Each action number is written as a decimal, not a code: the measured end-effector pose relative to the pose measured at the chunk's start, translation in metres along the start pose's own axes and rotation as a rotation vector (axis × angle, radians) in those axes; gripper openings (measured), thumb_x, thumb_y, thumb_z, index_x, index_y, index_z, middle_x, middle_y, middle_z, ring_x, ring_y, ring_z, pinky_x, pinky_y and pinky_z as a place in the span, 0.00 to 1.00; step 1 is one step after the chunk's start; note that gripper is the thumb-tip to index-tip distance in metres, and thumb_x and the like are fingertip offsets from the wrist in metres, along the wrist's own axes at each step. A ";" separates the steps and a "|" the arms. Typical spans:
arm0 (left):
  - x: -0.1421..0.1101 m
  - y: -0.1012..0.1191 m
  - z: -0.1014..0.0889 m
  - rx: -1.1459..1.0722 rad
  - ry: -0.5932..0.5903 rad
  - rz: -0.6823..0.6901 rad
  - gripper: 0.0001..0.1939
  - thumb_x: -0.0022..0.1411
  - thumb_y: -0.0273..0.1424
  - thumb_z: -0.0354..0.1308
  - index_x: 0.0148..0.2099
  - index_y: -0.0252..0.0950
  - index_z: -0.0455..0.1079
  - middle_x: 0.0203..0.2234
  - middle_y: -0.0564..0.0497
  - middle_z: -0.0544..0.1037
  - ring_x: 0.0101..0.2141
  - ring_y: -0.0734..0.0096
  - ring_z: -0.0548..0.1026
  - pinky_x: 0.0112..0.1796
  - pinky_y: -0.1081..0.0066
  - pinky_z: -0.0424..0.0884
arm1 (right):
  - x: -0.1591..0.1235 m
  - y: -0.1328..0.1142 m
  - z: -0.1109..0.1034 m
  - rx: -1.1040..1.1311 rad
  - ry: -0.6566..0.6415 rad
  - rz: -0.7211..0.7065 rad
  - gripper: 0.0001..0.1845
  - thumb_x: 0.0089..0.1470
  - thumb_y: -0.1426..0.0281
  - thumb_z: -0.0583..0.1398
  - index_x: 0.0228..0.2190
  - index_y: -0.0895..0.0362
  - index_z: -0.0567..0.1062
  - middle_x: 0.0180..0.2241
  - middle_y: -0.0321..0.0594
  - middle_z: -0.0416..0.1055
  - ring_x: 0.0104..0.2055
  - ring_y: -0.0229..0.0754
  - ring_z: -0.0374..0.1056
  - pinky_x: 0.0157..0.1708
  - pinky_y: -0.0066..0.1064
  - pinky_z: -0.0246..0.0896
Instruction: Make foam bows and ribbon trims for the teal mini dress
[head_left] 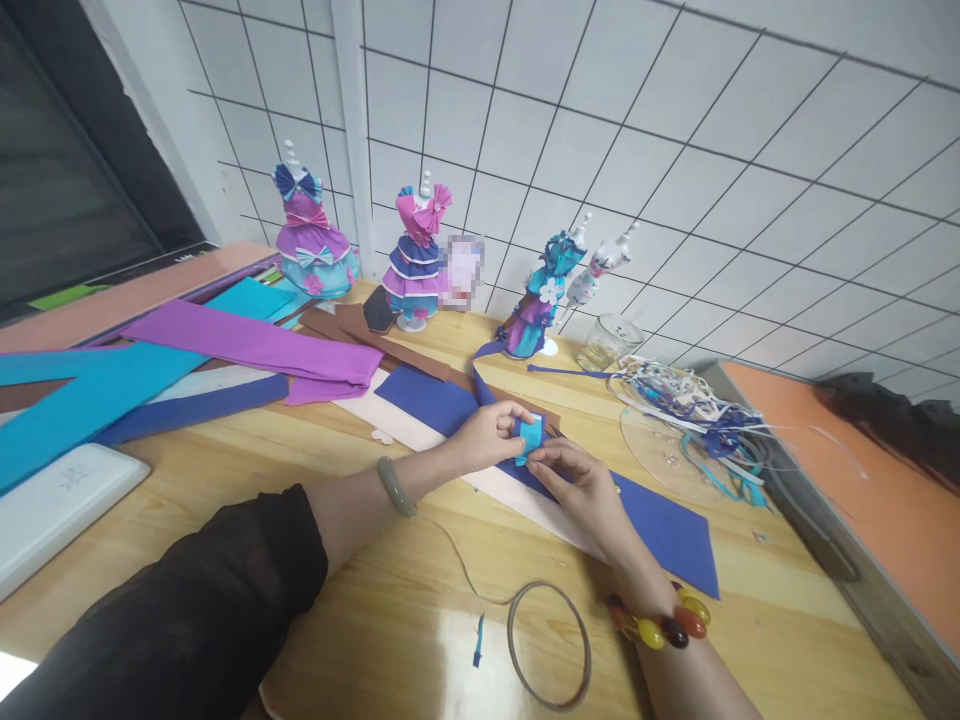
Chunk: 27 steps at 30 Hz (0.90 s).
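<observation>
My left hand (487,434) and my right hand (581,488) meet above a dark blue foam sheet (660,530) on the wooden table (375,600). Both pinch a small turquoise foam piece (531,436) between their fingertips. A green bangle sits on my left wrist and a bead bracelet on my right wrist. Pale pink foam lies under the blue sheet.
Miniature dress mannequins (311,245) (416,260) (538,300) stand along the tiled wall. Purple (255,345) and turquoise (82,400) foam sheets lie at left, a white case (52,505) near the left edge. A clear plate of ribbon scraps (690,420), a glass jar (607,342) and a thin loop (547,645) are nearby.
</observation>
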<state>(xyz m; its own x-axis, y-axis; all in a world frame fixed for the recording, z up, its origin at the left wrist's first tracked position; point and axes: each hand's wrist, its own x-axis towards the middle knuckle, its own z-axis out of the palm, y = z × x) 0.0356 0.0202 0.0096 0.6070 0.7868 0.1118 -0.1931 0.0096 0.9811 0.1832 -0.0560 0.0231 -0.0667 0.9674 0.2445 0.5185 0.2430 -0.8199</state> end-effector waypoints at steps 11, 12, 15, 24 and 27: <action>0.003 -0.005 -0.004 -0.035 -0.027 -0.017 0.16 0.47 0.23 0.55 0.42 0.32 0.63 0.20 0.56 0.68 0.21 0.81 0.66 0.25 0.77 0.62 | 0.001 0.002 -0.002 0.035 0.014 0.034 0.07 0.47 0.65 0.59 0.28 0.55 0.75 0.31 0.41 0.70 0.33 0.41 0.65 0.34 0.34 0.60; 0.003 -0.005 -0.004 -0.035 -0.037 -0.007 0.16 0.47 0.24 0.55 0.42 0.32 0.63 0.20 0.56 0.68 0.21 0.81 0.66 0.25 0.77 0.62 | 0.001 0.003 -0.002 0.040 0.018 0.043 0.08 0.47 0.64 0.59 0.28 0.55 0.75 0.31 0.41 0.70 0.33 0.41 0.65 0.34 0.34 0.60; 0.002 -0.006 -0.005 -0.027 -0.055 0.020 0.14 0.49 0.26 0.55 0.40 0.32 0.63 0.23 0.54 0.68 0.22 0.80 0.66 0.25 0.76 0.62 | 0.001 0.004 -0.002 0.060 0.020 0.066 0.09 0.47 0.64 0.59 0.28 0.55 0.75 0.32 0.41 0.70 0.33 0.41 0.65 0.35 0.33 0.60; 0.002 -0.011 -0.004 0.047 -0.022 0.057 0.13 0.49 0.33 0.58 0.36 0.31 0.65 0.17 0.58 0.61 0.18 0.85 0.59 0.22 0.80 0.56 | 0.000 0.002 -0.001 0.061 0.005 0.087 0.08 0.46 0.64 0.59 0.27 0.55 0.75 0.32 0.42 0.71 0.33 0.42 0.65 0.35 0.35 0.61; 0.004 -0.011 -0.004 0.026 -0.001 0.035 0.12 0.48 0.32 0.59 0.35 0.30 0.66 0.18 0.57 0.64 0.19 0.84 0.61 0.22 0.80 0.57 | 0.000 0.001 -0.001 0.055 0.006 0.085 0.08 0.46 0.64 0.59 0.27 0.55 0.75 0.32 0.42 0.71 0.33 0.42 0.65 0.35 0.35 0.61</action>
<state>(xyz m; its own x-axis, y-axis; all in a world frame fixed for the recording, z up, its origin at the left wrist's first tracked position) 0.0371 0.0257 -0.0012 0.6008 0.7858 0.1466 -0.1947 -0.0340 0.9803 0.1845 -0.0554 0.0227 -0.0190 0.9842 0.1759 0.4740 0.1638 -0.8652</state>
